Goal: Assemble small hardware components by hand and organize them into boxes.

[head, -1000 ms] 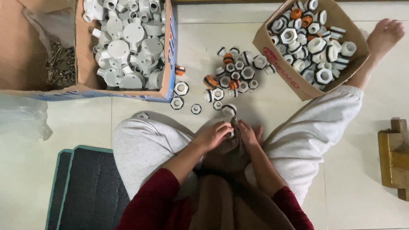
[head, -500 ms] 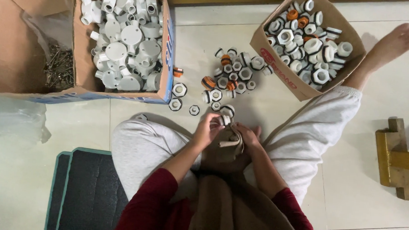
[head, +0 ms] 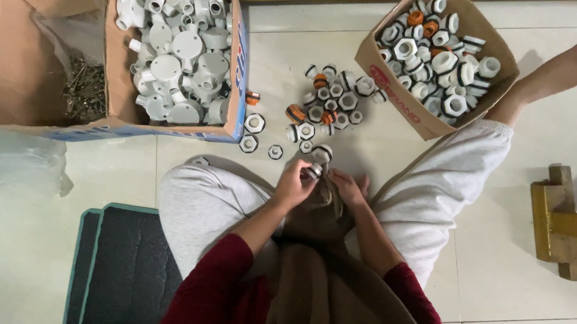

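Item: our left hand (head: 295,183), fingers clamped on a small white fitting (head: 314,171) at lap height. Our right hand (head: 349,186) sits just beside it, its grip on the fitting impossible to tell. Beyond lies the loose pile of fittings (head: 330,104) on the floor (head: 297,41), flanked by two cardboard boxes (head: 174,52) (head: 438,57).

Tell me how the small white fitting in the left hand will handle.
The fitting looks like hard plastic, so probably stiff and light. Its round body may roll if dropped on the smooth floor tiles. The left hand pinches it easily.
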